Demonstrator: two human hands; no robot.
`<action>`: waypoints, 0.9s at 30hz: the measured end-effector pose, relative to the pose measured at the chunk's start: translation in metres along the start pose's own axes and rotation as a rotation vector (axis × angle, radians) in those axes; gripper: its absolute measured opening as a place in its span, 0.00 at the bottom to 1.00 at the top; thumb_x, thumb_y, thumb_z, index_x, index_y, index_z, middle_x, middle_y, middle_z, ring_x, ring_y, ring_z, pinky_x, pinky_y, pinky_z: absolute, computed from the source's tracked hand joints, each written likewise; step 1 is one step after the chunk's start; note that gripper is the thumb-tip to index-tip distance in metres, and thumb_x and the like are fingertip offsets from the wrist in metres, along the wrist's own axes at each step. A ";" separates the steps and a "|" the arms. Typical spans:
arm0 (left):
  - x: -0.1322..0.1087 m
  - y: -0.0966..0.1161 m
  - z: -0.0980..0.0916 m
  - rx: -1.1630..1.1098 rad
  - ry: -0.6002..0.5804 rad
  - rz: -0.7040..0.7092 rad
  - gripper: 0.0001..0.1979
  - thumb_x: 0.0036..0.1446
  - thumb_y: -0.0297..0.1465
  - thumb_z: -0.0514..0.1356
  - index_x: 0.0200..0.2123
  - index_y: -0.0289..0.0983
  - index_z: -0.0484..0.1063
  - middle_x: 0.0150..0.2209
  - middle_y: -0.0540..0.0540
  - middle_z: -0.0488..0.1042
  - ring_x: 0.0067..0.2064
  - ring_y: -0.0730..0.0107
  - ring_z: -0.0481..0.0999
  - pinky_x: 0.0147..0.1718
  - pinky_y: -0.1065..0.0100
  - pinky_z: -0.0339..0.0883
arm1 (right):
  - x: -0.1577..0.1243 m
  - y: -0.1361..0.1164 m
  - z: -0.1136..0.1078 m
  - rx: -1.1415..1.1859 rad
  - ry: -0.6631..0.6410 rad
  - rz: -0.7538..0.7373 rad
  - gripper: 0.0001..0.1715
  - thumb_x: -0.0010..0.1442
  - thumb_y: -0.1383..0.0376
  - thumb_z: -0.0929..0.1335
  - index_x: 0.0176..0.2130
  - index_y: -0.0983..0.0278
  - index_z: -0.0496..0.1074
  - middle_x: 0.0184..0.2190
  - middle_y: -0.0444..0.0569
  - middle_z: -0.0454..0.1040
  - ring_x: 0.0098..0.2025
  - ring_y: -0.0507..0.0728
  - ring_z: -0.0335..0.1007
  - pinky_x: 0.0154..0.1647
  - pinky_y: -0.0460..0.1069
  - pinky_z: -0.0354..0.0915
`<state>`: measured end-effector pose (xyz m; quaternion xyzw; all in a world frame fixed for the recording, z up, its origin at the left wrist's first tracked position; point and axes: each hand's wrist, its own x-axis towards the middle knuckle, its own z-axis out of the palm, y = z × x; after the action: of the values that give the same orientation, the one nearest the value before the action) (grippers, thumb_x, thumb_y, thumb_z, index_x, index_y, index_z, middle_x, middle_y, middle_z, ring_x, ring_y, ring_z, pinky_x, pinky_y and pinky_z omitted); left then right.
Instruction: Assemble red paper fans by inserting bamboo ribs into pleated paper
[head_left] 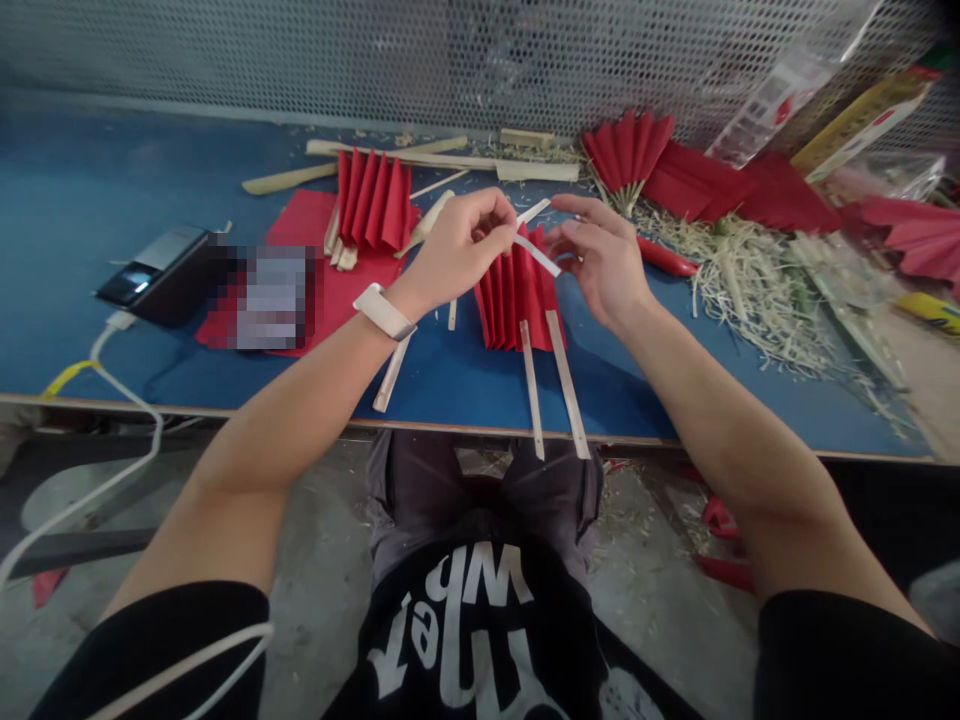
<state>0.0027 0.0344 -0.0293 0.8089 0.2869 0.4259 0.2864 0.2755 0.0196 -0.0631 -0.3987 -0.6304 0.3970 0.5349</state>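
My left hand [480,235] is closed in a pinch on a narrow white strip [538,257], its loose end curving down to the right. My right hand [600,250] is just right of the strip, fingers curved and apart, with no clear grip on anything; one fingertip is close to the strip's upper end. Below both hands a pleated red paper [517,295] lies on the blue table. Two flat wooden sticks [532,390] extend from its lower edge past the table's front. Another flat stick [392,375] lies under my left forearm.
At left are a second pleated red paper [375,200] on red sheets, a blurred-out phone-like object [271,298] and a dark device [161,275] with a white cable. Bamboo pieces [420,155], a red fan [628,155], shavings [757,285] and bottles [787,90] line the back and right.
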 end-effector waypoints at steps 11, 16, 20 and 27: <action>-0.003 0.025 -0.004 0.007 -0.149 0.004 0.12 0.75 0.34 0.64 0.33 0.45 0.78 0.31 0.46 0.80 0.36 0.54 0.85 0.46 0.47 0.85 | -0.024 -0.047 0.019 -0.021 -0.246 -0.002 0.36 0.52 0.33 0.95 0.39 0.51 0.87 0.36 0.46 0.86 0.39 0.63 0.83 0.46 0.63 0.85; -0.001 0.018 -0.006 0.001 -0.137 -0.003 0.11 0.75 0.35 0.68 0.35 0.45 0.79 0.33 0.46 0.82 0.37 0.52 0.85 0.49 0.44 0.87 | -0.026 -0.044 0.021 -0.075 -0.259 0.026 0.38 0.53 0.32 0.95 0.41 0.51 0.85 0.38 0.46 0.86 0.41 0.65 0.86 0.47 0.64 0.88; -0.002 0.016 -0.006 0.022 -0.127 0.003 0.08 0.73 0.35 0.72 0.38 0.45 0.80 0.38 0.43 0.87 0.39 0.51 0.87 0.50 0.45 0.89 | -0.024 -0.037 0.019 -0.023 -0.251 0.032 0.38 0.52 0.39 0.96 0.44 0.52 0.82 0.40 0.46 0.85 0.44 0.65 0.87 0.48 0.63 0.88; -0.004 0.018 -0.005 0.058 -0.067 0.003 0.08 0.73 0.35 0.75 0.50 0.43 0.82 0.51 0.41 0.90 0.47 0.55 0.90 0.53 0.53 0.88 | -0.022 -0.033 0.014 0.021 -0.223 0.049 0.35 0.56 0.54 0.95 0.48 0.53 0.77 0.40 0.42 0.82 0.47 0.63 0.87 0.57 0.63 0.88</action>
<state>0.0002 0.0206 -0.0165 0.8310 0.2880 0.3908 0.2717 0.2617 -0.0140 -0.0415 -0.3619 -0.6719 0.4584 0.4555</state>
